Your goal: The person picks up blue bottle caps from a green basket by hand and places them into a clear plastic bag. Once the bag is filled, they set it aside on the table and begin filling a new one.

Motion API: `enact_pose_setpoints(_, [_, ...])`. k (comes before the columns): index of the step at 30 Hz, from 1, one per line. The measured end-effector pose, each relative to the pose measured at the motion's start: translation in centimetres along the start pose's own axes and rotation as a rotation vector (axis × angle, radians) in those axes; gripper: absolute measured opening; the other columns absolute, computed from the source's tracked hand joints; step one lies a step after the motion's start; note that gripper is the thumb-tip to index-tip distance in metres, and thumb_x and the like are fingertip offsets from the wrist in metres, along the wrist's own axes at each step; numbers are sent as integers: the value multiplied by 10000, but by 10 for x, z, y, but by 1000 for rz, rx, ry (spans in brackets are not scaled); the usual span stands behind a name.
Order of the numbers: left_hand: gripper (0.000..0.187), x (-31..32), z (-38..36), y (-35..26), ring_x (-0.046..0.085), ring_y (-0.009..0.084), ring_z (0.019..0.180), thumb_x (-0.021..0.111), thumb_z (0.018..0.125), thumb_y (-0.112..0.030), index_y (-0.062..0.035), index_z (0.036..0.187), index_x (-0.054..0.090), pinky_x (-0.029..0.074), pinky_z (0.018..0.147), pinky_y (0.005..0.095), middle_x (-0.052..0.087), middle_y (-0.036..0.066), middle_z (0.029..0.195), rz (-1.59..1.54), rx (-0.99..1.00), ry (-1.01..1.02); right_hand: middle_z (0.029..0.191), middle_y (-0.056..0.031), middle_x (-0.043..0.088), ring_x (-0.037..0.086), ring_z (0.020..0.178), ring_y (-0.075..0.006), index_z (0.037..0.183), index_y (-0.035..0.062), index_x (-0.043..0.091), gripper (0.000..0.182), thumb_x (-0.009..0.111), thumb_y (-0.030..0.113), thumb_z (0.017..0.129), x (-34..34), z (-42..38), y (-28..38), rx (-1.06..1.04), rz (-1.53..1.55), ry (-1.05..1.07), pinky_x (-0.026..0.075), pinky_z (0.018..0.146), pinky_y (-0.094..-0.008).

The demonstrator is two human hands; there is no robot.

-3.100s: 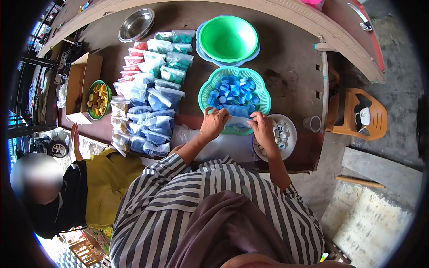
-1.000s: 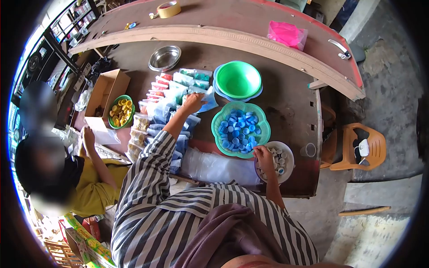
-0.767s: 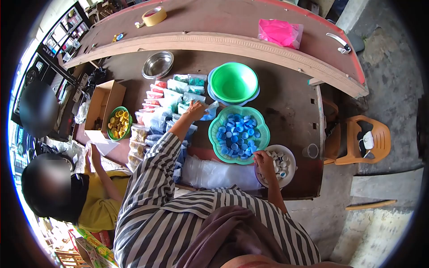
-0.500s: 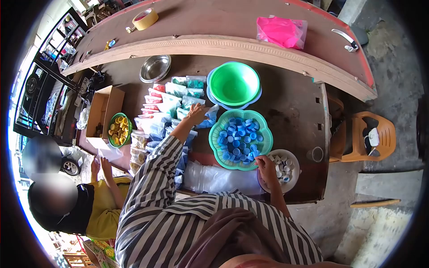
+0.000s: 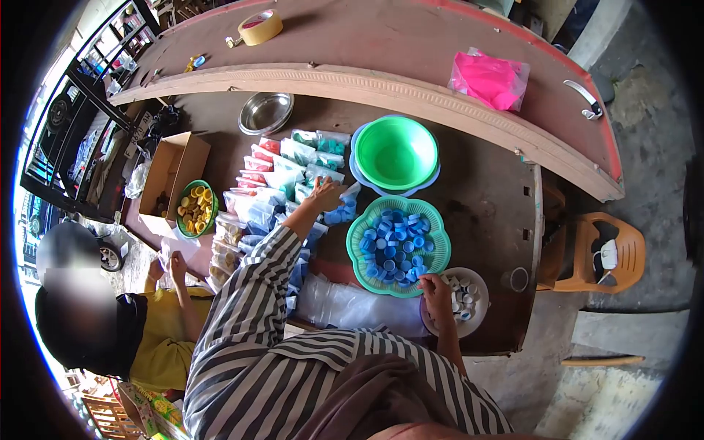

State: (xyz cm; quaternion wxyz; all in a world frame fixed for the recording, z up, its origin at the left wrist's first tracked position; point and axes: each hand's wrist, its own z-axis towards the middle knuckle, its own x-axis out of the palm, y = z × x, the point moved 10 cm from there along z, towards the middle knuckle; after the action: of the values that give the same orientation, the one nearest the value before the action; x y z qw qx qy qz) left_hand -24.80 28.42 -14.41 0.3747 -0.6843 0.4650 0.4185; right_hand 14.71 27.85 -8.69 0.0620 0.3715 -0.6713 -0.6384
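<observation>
My left hand (image 5: 325, 194) reaches across the table to the near right end of the rows of small filled bags. Its fingers close at a clear plastic bag of blue caps (image 5: 339, 213). Rows of clear bags with red caps (image 5: 256, 166) and green caps (image 5: 328, 160) lie beside it. A scalloped green basket (image 5: 355, 258) holds many loose blue bottle caps (image 5: 396, 242). Over its near right rim is my right hand (image 5: 438, 295), fingers bent together; whatever they pinch is too small to make out. Beside that hand stands a white bowl (image 5: 482, 308) of white caps (image 5: 463, 297).
Flat clear bags (image 5: 352, 302) lie at the front edge. Behind the basket are stacked green basins (image 5: 396, 150) and a steel bowl (image 5: 266, 114). At left, a co-worker (image 5: 165, 330) sits near a basket of yellow caps (image 5: 196, 211) and a cardboard box (image 5: 173, 172). A raised wooden ledge (image 5: 352, 79) crosses behind.
The view has shifted slightly, so the table's things sit a little lower and further right. My left hand stays by the bag of blue caps, and my right hand stays at the basket rim.
</observation>
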Motion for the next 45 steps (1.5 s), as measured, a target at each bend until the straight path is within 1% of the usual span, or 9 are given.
enact_pose_setpoints(3, [441, -21, -11, 0, 473, 263, 1160, 770, 744, -373, -145, 1107, 667, 254, 1045, 556, 591, 48, 1106, -128, 64, -366, 779, -83, 678, 634, 706, -128, 1008, -3, 632, 137, 567, 101, 947, 2, 1, -3, -19, -7, -5, 479, 645, -267])
enact_pose_setpoints(8, [397, -15, -22, 3, 476, 268, 1170, 731, 779, -396, -161, 1092, 664, 251, 1042, 550, 603, 50, 1103, -49, 25, -291, 800, -123, 684, 674, 746, -224, 1013, 14, 629, 152, 578, 140, 946, 2, -4, 6, -75, -56, -7, 500, 680, -317])
enact_pose_setpoints(19, [303, -81, -73, -9, 529, 230, 1080, 768, 742, -322, -158, 987, 699, 298, 1014, 497, 642, -9, 1021, -187, 62, -671, 881, -147, 647, 629, 760, -300, 974, 15, 623, 131, 598, 129, 916, 2, -16, 50, -245, -284, -90, 483, 682, -371])
enact_pose_setpoints(25, [254, -106, -125, -27, 527, 234, 1065, 762, 744, -252, -123, 949, 686, 285, 1014, 514, 615, 13, 996, -236, 126, -756, 906, -113, 586, 581, 858, -301, 959, 54, 607, 103, 628, 112, 877, -12, 63, 79, -571, -420, -204, 449, 799, -408])
enact_pose_setpoints(28, [256, -94, -128, -27, 520, 227, 1084, 760, 746, -242, -118, 956, 683, 258, 1047, 520, 617, 11, 991, -227, 105, -712, 927, -127, 592, 585, 868, -285, 1043, 53, 603, 173, 628, 132, 891, -20, 127, 82, -504, -396, -242, 456, 811, -402])
enact_pose_setpoints(34, [258, -107, -121, -6, 514, 231, 1106, 756, 758, -248, -128, 975, 684, 239, 1059, 536, 616, 13, 1026, -273, 13, -708, 1086, -255, 636, 637, 1005, -353, 1226, -126, 496, 701, 518, 513, 940, -20, 262, 3, 6, -106, -179, 496, 859, -412])
enact_pose_setpoints(37, [238, -124, -103, 7, 519, 230, 1102, 746, 778, -246, -126, 973, 682, 252, 1045, 521, 618, 15, 1034, -248, -32, -725, 1194, -277, 594, 653, 1005, -332, 1282, -139, 466, 887, 517, 648, 876, -9, 285, -7, 212, -433, -121, 499, 880, -404])
enact_pose_setpoints(41, [236, -142, -63, 20, 517, 232, 1105, 744, 779, -258, -132, 969, 682, 240, 1045, 534, 612, 20, 1026, -222, -55, -704, 950, -201, 658, 657, 667, -203, 995, -93, 621, 508, 538, 405, 940, 16, 280, -6, 324, 134, -67, 537, 523, -340])
enact_pose_setpoints(45, [251, -151, -15, 26, 502, 253, 1135, 746, 778, -267, -131, 981, 686, 222, 1051, 563, 616, 28, 1044, -169, -73, -654, 664, -112, 634, 589, 468, -164, 893, -80, 595, 416, 506, 321, 958, -1, 275, -6, 363, 121, -148, 488, 437, -285])
